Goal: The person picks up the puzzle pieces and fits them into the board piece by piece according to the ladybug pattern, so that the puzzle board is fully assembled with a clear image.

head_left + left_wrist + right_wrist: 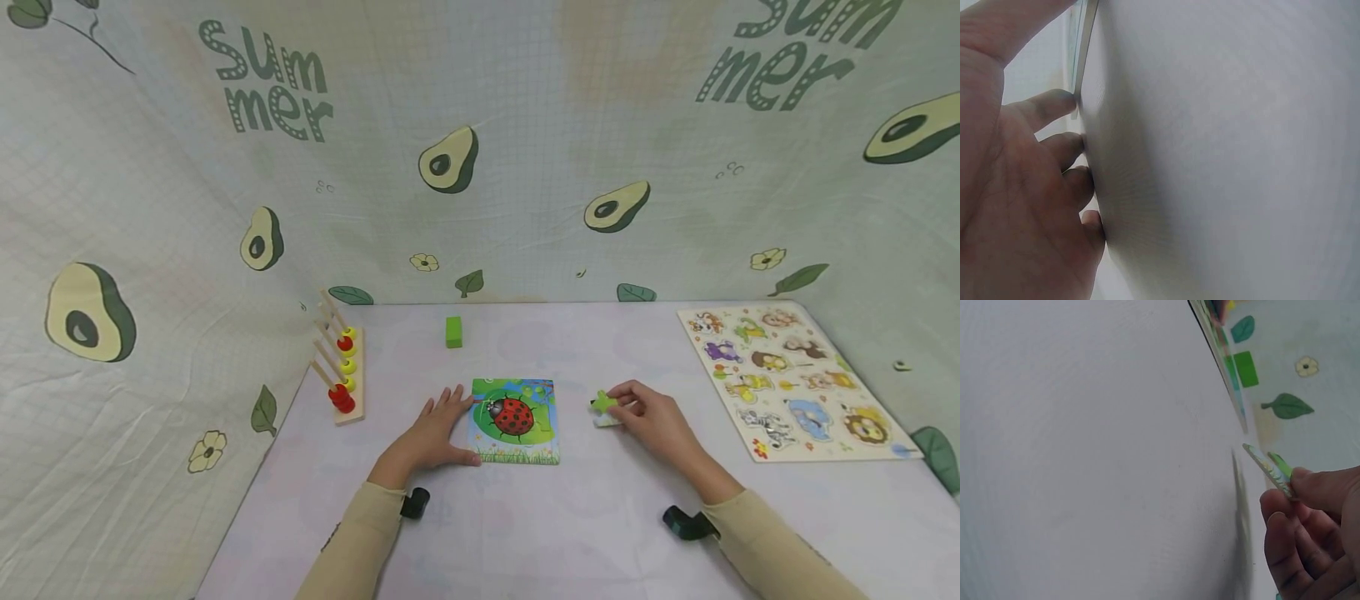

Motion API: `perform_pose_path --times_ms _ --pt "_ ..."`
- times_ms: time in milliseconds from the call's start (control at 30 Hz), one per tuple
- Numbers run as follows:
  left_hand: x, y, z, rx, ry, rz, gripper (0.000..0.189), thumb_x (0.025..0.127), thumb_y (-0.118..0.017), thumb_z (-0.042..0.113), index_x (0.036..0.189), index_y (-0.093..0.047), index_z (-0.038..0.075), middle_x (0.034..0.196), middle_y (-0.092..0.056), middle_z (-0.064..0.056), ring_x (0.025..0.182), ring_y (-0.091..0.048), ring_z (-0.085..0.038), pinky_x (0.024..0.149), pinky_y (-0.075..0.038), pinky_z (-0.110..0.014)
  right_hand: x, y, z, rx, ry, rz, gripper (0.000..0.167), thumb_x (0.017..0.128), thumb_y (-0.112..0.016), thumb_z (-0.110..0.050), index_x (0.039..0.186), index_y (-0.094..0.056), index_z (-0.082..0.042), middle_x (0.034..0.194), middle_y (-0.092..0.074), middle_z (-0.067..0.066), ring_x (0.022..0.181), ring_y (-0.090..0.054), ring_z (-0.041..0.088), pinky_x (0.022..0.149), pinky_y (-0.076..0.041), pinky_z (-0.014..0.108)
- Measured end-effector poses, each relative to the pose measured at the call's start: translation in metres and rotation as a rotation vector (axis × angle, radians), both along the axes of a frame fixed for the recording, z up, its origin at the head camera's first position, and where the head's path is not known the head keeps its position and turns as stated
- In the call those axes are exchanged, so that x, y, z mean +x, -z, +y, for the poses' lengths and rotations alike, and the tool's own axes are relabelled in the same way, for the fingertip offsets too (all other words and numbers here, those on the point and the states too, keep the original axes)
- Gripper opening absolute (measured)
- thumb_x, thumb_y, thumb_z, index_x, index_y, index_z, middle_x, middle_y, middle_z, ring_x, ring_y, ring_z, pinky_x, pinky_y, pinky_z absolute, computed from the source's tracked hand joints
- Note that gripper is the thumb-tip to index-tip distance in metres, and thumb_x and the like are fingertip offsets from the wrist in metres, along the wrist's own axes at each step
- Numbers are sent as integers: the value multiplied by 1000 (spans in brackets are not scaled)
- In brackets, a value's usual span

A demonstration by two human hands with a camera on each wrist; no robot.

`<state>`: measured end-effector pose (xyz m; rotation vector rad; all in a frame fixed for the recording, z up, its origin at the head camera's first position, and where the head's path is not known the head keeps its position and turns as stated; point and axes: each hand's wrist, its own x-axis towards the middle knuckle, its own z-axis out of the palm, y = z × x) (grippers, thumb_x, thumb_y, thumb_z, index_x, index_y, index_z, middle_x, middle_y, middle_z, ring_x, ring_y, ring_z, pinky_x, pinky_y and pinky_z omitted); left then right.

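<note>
A square ladybug puzzle lies flat on the table. My left hand is at its left side, fingers spread, with the thumb by the lower left corner and the index finger touching the upper left edge. In the left wrist view, the fingertips of the left hand rest on the tabletop. To the right of the puzzle, my right hand pinches a thin green and pale puzzle piece between thumb and fingers. Edge-on in the right wrist view, the puzzle piece shows two slivers; whether they are separate I cannot tell.
A green block stands behind the puzzle. At the left is a wooden peg stand with red and yellow beads. An animal peg board lies at the right. A printed cloth hangs behind the table.
</note>
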<state>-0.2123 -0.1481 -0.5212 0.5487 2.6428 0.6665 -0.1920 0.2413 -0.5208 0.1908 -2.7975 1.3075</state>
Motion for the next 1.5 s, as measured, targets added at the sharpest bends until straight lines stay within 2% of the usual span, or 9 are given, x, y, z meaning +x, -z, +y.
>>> perform_pose_path --times_ms 167,367,533,700,867,1100,1500 --pt "0 0 0 -4 1 -2 108 76 -87 51 161 -31 15 170 -12 -9 157 -1 -27 127 0 -47 1 -1 -7 -42 -26 -48 20 95 -73 -12 114 -67 -7 94 -69 5 70 -67 16 59 -54 24" --pt "-1 0 0 -11 1 -3 108 76 -87 51 161 -31 15 170 -11 -9 157 -1 -27 127 0 -47 3 -2 -16 -56 -90 -62 24 92 -73 -6 115 -67 -5 97 -69 5 70 -67 15 62 -57 25" --pt "-1 2 0 -16 -1 2 108 76 -86 52 162 -31 17 170 -11 -8 157 -1 -26 127 0 -46 3 1 -22 -76 -120 -47 25 91 -75 -6 115 -67 -5 90 -69 3 68 -68 14 61 -57 25" --pt "-2 3 0 -9 -1 8 108 76 -86 53 161 -31 16 170 -12 -9 157 -1 -27 127 -1 -48 5 2 -29 -91 -139 -38 25 91 -76 -9 114 -67 -11 82 -68 -2 65 -68 14 60 -55 25" --pt "-2 2 1 -2 -4 1 107 76 -86 52 161 -31 16 170 -12 -9 157 -1 -28 127 0 -48 5 3 -37 -100 -164 -9 23 91 -75 -8 112 -67 -13 82 -69 -2 65 -68 12 60 -56 25" --pt "-1 1 1 2 -2 0 108 76 -86 52 161 -31 16 170 -12 -9 157 -1 -27 127 0 -48 6 6 -48 -53 -167 20 21 90 -78 -13 109 -69 -16 83 -68 -8 72 -64 6 65 -53 25" --pt "1 -2 1 -1 -7 -7 107 76 -87 51 161 -31 16 170 -11 -9 157 -1 -28 127 0 -48 10 13 -68 -54 -256 35 22 90 -79 -19 108 -67 -16 81 -63 -12 70 -57 2 65 -50 24"
